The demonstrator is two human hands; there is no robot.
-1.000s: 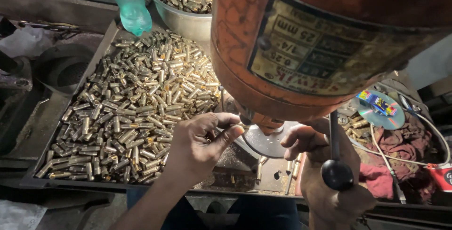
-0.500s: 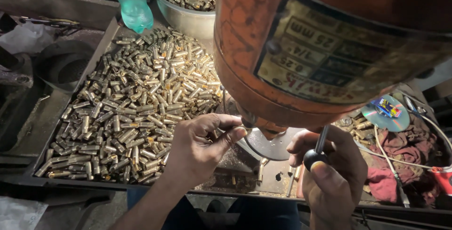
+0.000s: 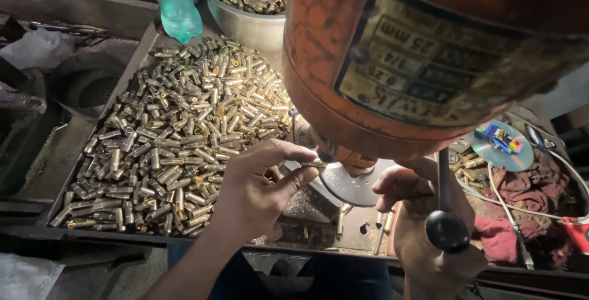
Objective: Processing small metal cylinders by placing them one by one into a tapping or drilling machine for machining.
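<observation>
My left hand [image 3: 257,186] pinches a small brass tube [image 3: 314,165] between thumb and forefinger and holds it under the spindle of an orange drill press [image 3: 392,54], just above its round grey table [image 3: 350,183]. My right hand [image 3: 423,214] sits by the press lever, a thin rod ending in a black ball knob [image 3: 446,231]. The rod crosses in front of the palm, and whether the fingers grip it I cannot tell. A big heap of brass tubes [image 3: 178,140] fills the metal tray [image 3: 92,229] left of my left hand.
A steel bowl [image 3: 245,21] full of brass tubes stands behind the tray, beside a green plastic bottle [image 3: 176,5]. A shiny disc [image 3: 500,146], red rags [image 3: 521,214] and white cable lie at the right. Dark machine parts [image 3: 24,91] sit at the left.
The lever knob swung up half a second ago and has come back down to its lower place. My left hand stayed at the spindle with the tube.
</observation>
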